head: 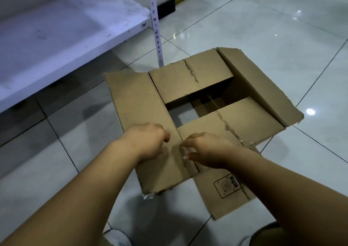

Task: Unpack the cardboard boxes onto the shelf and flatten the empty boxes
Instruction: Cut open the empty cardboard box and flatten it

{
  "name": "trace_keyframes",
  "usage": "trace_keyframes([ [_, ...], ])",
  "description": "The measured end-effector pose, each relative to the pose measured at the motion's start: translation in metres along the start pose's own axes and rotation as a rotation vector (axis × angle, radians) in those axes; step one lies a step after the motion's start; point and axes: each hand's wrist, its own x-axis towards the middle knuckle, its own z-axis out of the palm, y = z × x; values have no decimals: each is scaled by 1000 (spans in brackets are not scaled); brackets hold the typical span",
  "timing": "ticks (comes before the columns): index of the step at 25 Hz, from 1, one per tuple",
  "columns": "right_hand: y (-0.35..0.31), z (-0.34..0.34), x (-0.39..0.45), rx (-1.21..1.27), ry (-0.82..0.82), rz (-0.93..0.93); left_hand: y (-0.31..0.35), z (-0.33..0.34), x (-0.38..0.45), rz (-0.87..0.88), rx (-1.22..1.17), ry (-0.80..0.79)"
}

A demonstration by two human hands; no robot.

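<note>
We're down on the tiled floor [244,29], cardboard box [197,114] mid-frame with flaps splayed and nothing visible through the gap. Our left hand [148,142] curls over the near-left flap [139,114], our right hand [205,149] pinches at the seam beside it. Pulling unevenly here could tear the flap, and leftover tape [148,196] may resist collapse. The shelf [56,29] sits bare, upper left.

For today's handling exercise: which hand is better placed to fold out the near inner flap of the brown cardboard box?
Probably the right hand: it lies on that near inner flap of the brown cardboard box, while the left hand rests on the left outer flap.
</note>
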Motion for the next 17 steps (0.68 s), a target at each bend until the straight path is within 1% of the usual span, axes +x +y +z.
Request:
trace_keyframes([
  [2,-2,7,7,-46,11,50,-10,15,7,-14,-9,-38],
  [5,-3,15,14,-136,28,164,-16,29,21,-9,-19,-6],
  [8,-6,19,19,-149,38,244,-13,34,36,-33,-165,41],
  [10,-9,21,20,-151,53,230,-7,36,46,-51,-243,78],
  [13,-11,26,22,-173,83,177,-1,40,59,-63,-219,108],
  [17,1,22,22,-207,93,163,-1,43,73,-52,-209,141],
])
